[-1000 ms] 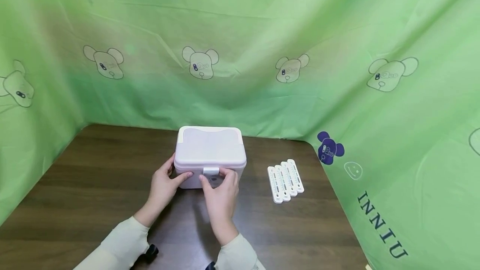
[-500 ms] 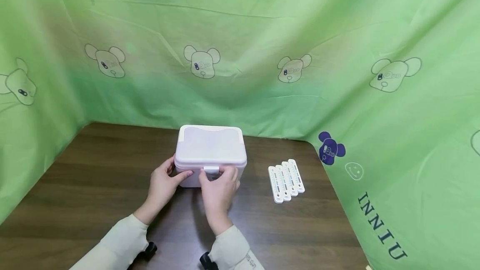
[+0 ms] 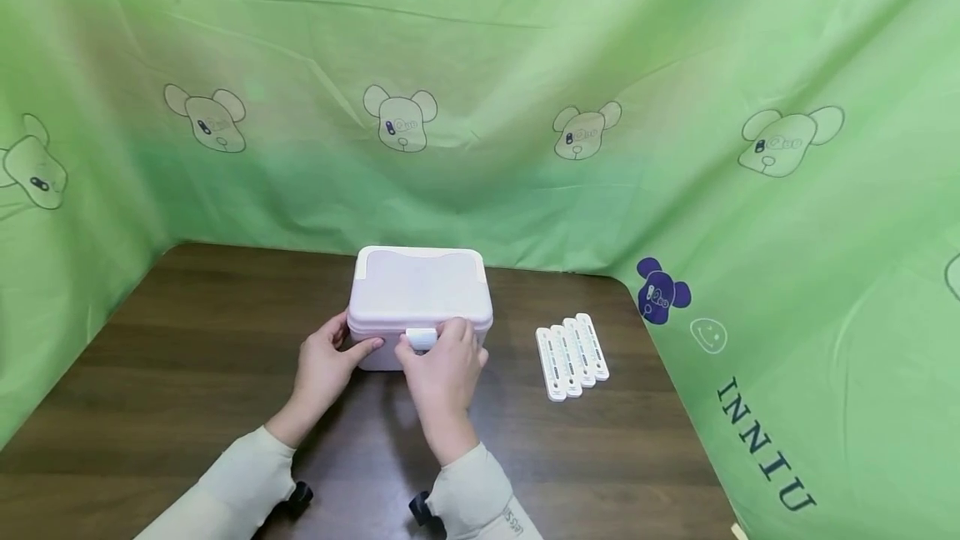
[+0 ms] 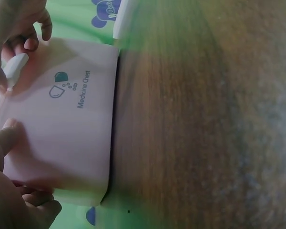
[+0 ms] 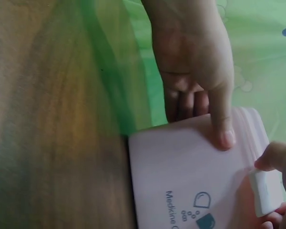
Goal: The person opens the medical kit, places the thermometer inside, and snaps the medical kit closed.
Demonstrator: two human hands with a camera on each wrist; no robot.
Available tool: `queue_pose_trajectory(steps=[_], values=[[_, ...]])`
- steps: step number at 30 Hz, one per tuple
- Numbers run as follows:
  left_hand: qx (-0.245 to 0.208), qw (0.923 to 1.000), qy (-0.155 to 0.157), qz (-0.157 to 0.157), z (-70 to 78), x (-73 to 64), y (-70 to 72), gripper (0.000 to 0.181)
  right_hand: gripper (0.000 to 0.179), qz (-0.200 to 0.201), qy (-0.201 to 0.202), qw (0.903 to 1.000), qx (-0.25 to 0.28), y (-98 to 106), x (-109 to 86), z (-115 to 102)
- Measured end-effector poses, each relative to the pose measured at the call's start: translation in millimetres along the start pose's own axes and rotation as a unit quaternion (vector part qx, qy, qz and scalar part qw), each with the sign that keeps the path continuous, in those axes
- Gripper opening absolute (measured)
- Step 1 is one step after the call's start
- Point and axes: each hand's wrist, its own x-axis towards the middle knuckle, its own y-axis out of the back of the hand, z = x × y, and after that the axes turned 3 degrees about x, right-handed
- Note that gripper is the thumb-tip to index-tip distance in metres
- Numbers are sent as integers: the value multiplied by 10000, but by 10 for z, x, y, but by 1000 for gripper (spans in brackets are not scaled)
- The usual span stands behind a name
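Observation:
A pale pink medicine chest [image 3: 420, 286] with its lid down stands near the back of the table, and "Medicine Chest" is printed on its front [image 4: 62, 124]. My left hand [image 3: 321, 369] grips its left front corner, thumb on the front wall and fingers along the side. With thumb and fingers at either end, my right hand [image 3: 446, 373] pinches the white latch [image 5: 267, 191] at the middle of the front. In the left wrist view the latch [image 4: 16, 70] is tilted outward from the wall. Part of the right hand's fingers is hidden in the right wrist view.
Several slim white strips [image 3: 572, 358] with printed markings lie side by side, right of the chest. The brown wooden table [image 3: 187, 373] is backed by a green curtain [image 3: 480, 198] with bear-head prints, which also hangs along both sides.
The right hand's fingers have shifted up around the latch, and the latch has swung outward from the chest's front. The left hand keeps its grip on the corner.

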Motion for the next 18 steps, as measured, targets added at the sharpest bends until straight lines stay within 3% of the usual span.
queue_pose_trajectory(steps=[6, 11, 18], values=[[81, 9999, 42, 62, -33, 22, 0, 71, 52, 210, -109, 9958, 888, -4, -135, 31], [82, 9999, 107, -11, -57, -1, -4, 72, 42, 299, -321, 9817, 1851, 10, -223, 98], [3, 9999, 98, 31, -23, -13, 9, 73, 22, 254, -10, 9708, 2387, 73, -237, 217]])
